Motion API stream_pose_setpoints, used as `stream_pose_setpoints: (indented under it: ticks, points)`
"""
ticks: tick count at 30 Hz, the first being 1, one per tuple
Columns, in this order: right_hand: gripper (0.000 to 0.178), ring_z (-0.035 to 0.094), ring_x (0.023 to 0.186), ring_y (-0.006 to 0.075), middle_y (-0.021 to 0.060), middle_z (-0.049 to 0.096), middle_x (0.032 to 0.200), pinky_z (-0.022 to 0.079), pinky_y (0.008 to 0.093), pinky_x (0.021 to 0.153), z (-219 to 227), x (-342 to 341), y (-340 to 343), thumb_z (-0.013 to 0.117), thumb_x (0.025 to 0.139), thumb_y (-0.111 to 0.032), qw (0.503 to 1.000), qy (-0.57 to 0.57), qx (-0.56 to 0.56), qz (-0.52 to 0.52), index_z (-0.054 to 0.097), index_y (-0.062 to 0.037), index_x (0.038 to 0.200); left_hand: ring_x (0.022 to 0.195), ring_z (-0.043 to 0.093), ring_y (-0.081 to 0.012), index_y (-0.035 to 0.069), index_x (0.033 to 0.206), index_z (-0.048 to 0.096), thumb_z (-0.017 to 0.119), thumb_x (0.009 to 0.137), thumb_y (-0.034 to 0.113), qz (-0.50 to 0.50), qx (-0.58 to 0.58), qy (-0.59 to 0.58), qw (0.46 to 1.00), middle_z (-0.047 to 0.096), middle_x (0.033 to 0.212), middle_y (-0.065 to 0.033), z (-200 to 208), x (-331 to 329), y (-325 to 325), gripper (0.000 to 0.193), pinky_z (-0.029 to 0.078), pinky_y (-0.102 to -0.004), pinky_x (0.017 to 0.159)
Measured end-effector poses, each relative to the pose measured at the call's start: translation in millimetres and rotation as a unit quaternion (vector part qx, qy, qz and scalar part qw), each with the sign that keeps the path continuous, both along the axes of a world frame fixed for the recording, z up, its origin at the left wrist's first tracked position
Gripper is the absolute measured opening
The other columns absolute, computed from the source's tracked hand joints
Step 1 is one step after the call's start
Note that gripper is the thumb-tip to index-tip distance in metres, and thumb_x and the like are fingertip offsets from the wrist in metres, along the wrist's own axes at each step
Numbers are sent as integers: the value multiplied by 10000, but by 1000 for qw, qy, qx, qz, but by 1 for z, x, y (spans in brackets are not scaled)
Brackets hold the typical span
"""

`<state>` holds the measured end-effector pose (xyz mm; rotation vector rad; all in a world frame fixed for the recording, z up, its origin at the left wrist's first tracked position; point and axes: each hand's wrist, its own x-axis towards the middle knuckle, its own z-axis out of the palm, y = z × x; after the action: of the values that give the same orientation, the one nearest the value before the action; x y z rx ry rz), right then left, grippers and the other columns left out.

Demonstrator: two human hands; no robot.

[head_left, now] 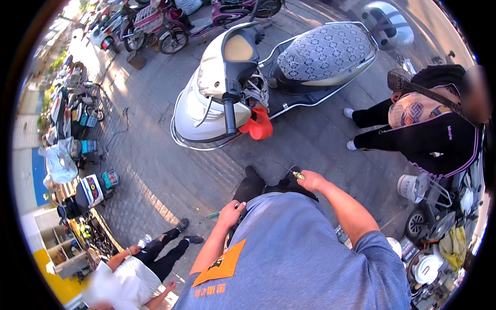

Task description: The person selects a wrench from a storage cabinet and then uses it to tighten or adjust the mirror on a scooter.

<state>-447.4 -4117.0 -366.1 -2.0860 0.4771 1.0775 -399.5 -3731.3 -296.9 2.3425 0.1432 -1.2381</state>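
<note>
We stood short of the white scooter (217,98) at twelve o'clock, untouched, left hand (230,212) fingers gripping a green-handled tool (214,214), right hand (310,181) pinching a small brass part (298,175).

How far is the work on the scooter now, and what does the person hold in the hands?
Nothing on the white scooter looks opened or taken apart, and its patterned seat is closed. The left hand holds a thin green tool; the right hand holds a small brass-coloured part. Neither hand touches the scooter, so the work on it seems still ahead.

An orange square label (217,264) sits on the grey shirt (305,258), perhaps a patch.
</note>
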Motion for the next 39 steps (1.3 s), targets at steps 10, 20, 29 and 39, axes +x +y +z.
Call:
stream_pose_setpoints:
  ticks: [10,20,29,39]
  points:
    - [196,456,606,56,-62,508,746,385,244,551,156,122,-168,670,922,-136,942,-274,127,-144,620,-105,1108,541,338,-19,47,1584,394,700,966,367,279,-341,-310,842,381,670,78,213,160,156,761,256,-199,472]
    - [143,488,601,38,-61,546,781,426,237,539,177,95,-79,660,1034,-252,939,-254,179,-146,660,-110,1054,656,468,-53,105,1236,721,794,882,316,261,-277,-218,899,540,772,67,136,114,111,419,397,-252,585]
    - [445,680,1093,435,242,728,1118,524,493,940,81,-28,6,637,956,-423,996,-64,-28,63,614,-103,1265,929,733,-355,94,1075,749,654,967,481,-33,-68,-15,997,754,962,-185,-30,-40,28,413,562,-450,830]
    - [414,688,1088,394,227,720,1098,532,464,906,41,56,-61,630,982,-347,983,-150,104,-33,590,-87,1301,676,433,-51,38,1004,659,649,1030,221,246,-188,-310,899,507,733,60,74,103,-64,185,383,-269,598]
